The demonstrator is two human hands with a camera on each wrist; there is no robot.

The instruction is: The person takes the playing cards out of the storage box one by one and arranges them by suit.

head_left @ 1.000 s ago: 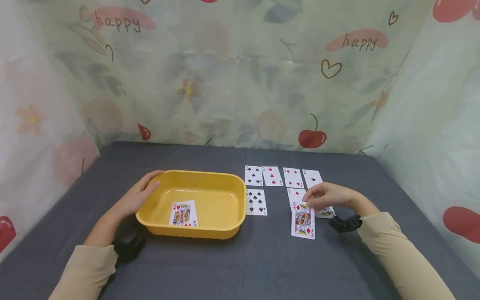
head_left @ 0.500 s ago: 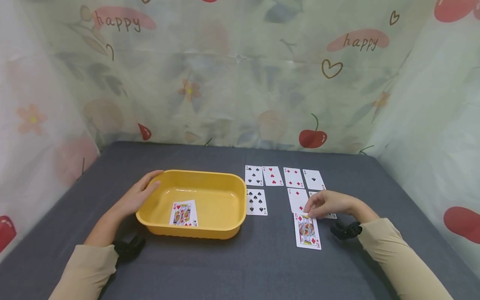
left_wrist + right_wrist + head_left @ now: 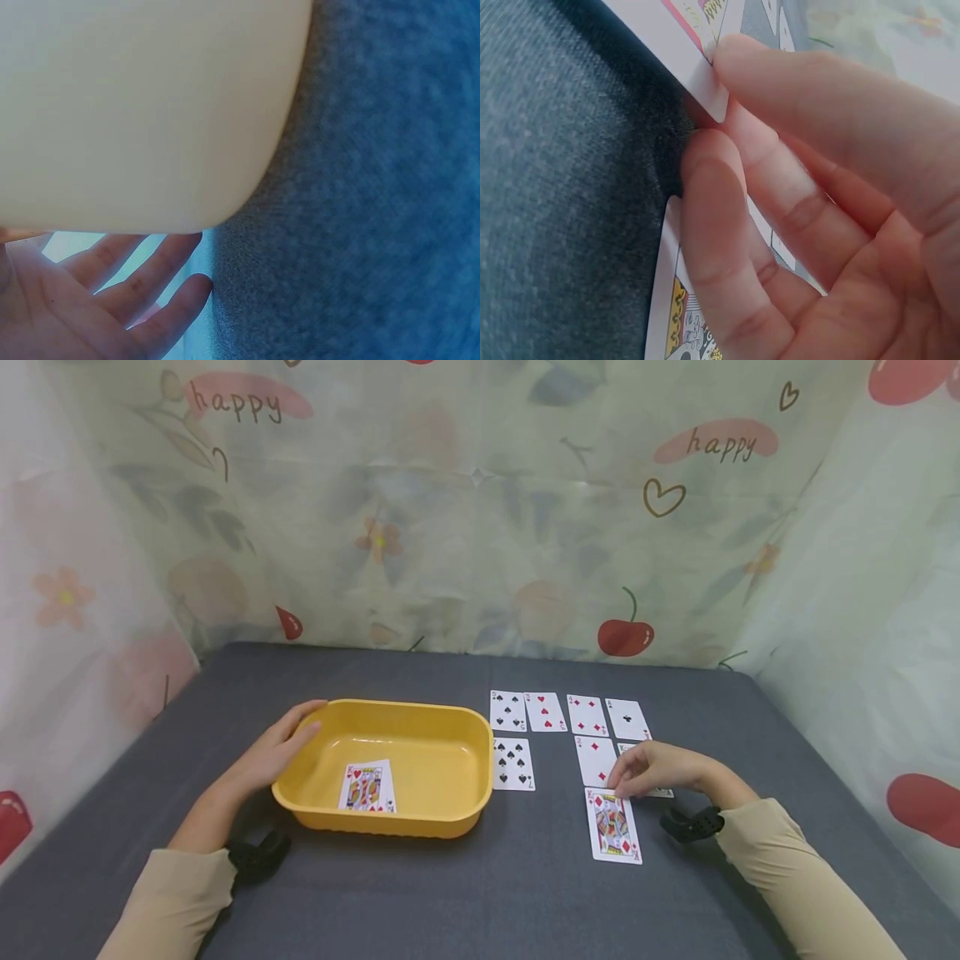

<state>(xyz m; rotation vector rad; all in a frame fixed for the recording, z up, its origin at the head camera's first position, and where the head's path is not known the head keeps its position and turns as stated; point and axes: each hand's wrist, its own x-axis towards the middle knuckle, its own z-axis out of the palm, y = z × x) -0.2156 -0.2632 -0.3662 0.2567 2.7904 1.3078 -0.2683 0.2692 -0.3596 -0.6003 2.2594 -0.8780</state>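
Note:
My right hand point(image 3: 656, 767) pinches a king of diamonds playing card point(image 3: 613, 831) at its upper right corner, between thumb and fingers. The right wrist view shows the thumb point(image 3: 757, 71) on the card's face point(image 3: 682, 45). Just beyond lies the two of diamonds point(image 3: 594, 758). Another face card point(image 3: 662, 792) lies partly hidden under the right hand. My left hand point(image 3: 273, 747) rests at the left rim of a yellow plastic basin point(image 3: 382, 827), its fingers point(image 3: 161, 274) stretched loosely along the outer wall. Inside the basin a king of hearts point(image 3: 363, 787) overlaps another card.
Face up behind lie the five of spades point(image 3: 508, 711), three of hearts point(image 3: 545, 712), four of diamonds point(image 3: 587, 716) and ace of clubs point(image 3: 627, 719). The seven of spades point(image 3: 513, 764) sits against the basin's right side. Patterned cloth point(image 3: 472, 527) bounds the dark table point(image 3: 450, 902).
My right hand has drawn the king of diamonds down and slightly right, off the two of diamonds, uncovering more of it and the ace. The left hand and basin have not moved.

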